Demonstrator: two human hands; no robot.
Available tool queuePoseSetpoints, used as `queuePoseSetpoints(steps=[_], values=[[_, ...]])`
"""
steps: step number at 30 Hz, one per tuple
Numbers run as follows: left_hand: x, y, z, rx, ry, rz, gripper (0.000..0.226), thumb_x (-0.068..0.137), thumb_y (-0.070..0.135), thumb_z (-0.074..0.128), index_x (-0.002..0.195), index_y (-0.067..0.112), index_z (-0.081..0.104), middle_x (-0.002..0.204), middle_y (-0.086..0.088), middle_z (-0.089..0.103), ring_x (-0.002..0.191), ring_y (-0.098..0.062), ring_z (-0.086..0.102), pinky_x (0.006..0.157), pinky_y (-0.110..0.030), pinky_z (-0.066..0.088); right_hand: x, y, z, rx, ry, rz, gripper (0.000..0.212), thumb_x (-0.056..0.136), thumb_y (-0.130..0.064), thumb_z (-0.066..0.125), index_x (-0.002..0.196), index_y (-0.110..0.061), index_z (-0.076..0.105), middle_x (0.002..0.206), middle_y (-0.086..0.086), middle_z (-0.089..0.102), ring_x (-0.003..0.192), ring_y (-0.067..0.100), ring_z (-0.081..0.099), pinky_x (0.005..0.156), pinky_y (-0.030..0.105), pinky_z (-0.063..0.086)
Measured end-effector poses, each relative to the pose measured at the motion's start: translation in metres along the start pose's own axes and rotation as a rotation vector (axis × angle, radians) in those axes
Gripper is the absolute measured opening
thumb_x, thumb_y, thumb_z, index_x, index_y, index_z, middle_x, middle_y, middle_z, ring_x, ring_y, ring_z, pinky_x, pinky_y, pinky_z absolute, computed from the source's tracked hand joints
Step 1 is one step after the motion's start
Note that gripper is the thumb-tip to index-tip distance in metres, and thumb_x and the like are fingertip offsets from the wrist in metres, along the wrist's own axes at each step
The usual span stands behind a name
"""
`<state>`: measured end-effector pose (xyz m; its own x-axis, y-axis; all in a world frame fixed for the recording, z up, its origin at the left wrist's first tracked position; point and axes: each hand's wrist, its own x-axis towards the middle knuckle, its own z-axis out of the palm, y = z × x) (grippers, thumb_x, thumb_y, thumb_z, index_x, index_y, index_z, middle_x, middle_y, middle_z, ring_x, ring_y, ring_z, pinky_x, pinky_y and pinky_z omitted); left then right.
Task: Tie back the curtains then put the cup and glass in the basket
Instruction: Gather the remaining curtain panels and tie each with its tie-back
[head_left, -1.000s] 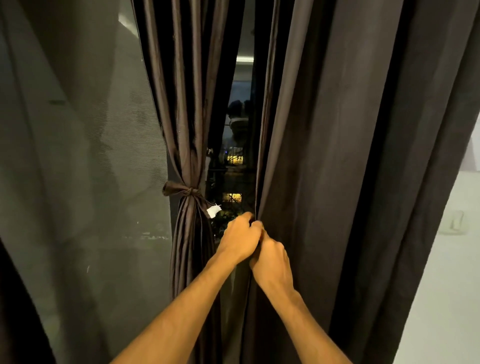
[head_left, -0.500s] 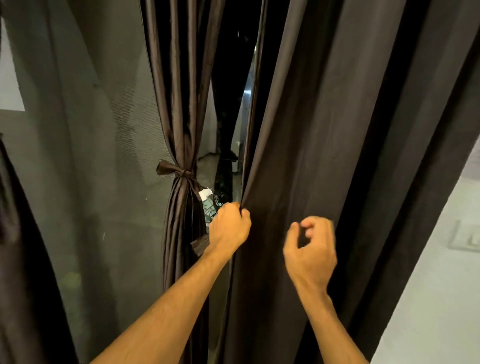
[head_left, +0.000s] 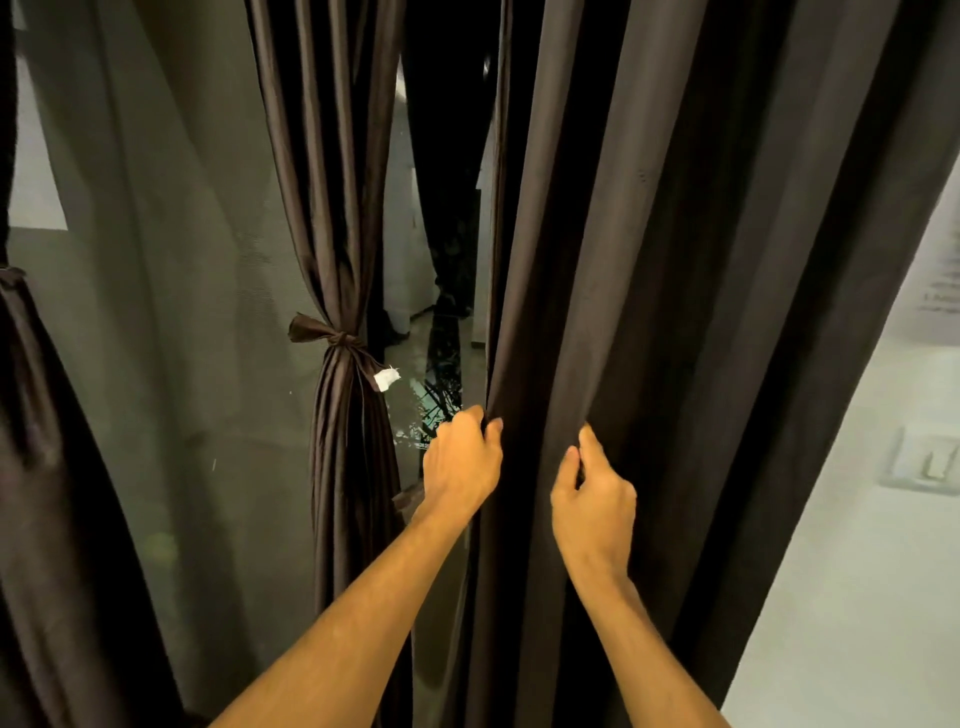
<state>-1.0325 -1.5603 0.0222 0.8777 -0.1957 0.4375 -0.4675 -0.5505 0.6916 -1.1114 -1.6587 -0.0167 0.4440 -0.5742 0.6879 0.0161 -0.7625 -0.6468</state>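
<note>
Brown curtain (head_left: 649, 260) hangs upright, left hand (head_left: 460, 462) gripping its edge

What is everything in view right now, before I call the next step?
loose curtain: one, dark brown, hanging right of centre
tied curtain: one, dark brown, left of centre
tie band: one, dark brown, knotted round the tied curtain
tag: one, white, beside the knot
far-left curtain: one, dark brown, left edge
sheer screen: one, grey, between the far-left and tied curtains
wall: one, white, right side
wall switch: one, white, on the wall
left hand: one, grips the loose curtain's edge
right hand: one, fingers pinch a fold of it
</note>
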Motion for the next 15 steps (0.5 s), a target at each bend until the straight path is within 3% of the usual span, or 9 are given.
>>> queuePoseSetpoints(steps=[2, 5, 9, 11, 15], values=[[-0.001, 0.002, 0.003, -0.034, -0.051, 0.027, 0.024, 0.097, 0.034, 0.046, 0.093, 0.013, 0.058, 0.085, -0.008, 0.066, 0.083, -0.029, 0.064, 0.073, -0.045, 0.053, 0.002, -0.007, 0.006, -0.028, -0.07, 0.011, 0.04, 0.1, -0.017, 0.048, 0.139, -0.009, 0.05, 0.094, 0.009, 0.074, 0.079, 0.018, 0.072, 0.073, 0.028, 0.058], [-0.002, 0.008, 0.007, -0.1, -0.163, 0.046, 0.022, 0.097, 0.028, 0.044, 0.089, 0.012, 0.057, 0.09, -0.013, 0.067, 0.088, -0.033, 0.063, 0.076, -0.047, 0.052, 0.005, -0.017, 0.014, -0.068, -0.173, 0.003, 0.038, 0.1, -0.017, 0.046, 0.138, -0.012, 0.051, 0.102, 0.012, 0.073, 0.094, 0.026, 0.07, 0.081, 0.036, 0.056], [-0.003, 0.016, 0.005, -0.129, -0.235, 0.008, 0.028, 0.095, 0.026, 0.038, 0.099, 0.009, 0.06, 0.107, -0.018, 0.065, 0.101, -0.035, 0.059, 0.087, -0.046, 0.048, 0.0, -0.027, 0.019, 0.0, -0.283, -0.02, 0.03, 0.096, -0.013, 0.051, 0.125, -0.014, 0.056, 0.099, 0.008, 0.07, 0.089, 0.026, 0.069, 0.077, 0.038, 0.056], [-0.002, 0.017, 0.003, -0.157, -0.262, -0.023, 0.033, 0.094, 0.032, 0.037, 0.099, 0.009, 0.06, 0.11, -0.019, 0.064, 0.103, -0.035, 0.058, 0.089, -0.045, 0.046, 0.0, -0.025, 0.021, -0.012, -0.261, -0.037, 0.035, 0.096, -0.013, 0.054, 0.131, -0.013, 0.055, 0.103, 0.006, 0.071, 0.092, 0.019, 0.07, 0.079, 0.037, 0.058], [0.0, 0.019, 0.002, -0.103, -0.244, -0.048, 0.056, 0.089, 0.061, 0.039, 0.095, 0.01, 0.06, 0.103, -0.014, 0.066, 0.097, -0.033, 0.061, 0.084, -0.042, 0.05, -0.002, -0.02, 0.017, -0.022, -0.347, -0.085, 0.032, 0.087, -0.007, 0.061, 0.119, -0.008, 0.061, 0.097, 0.007, 0.072, 0.087, 0.021, 0.07, 0.075, 0.039, 0.058]])
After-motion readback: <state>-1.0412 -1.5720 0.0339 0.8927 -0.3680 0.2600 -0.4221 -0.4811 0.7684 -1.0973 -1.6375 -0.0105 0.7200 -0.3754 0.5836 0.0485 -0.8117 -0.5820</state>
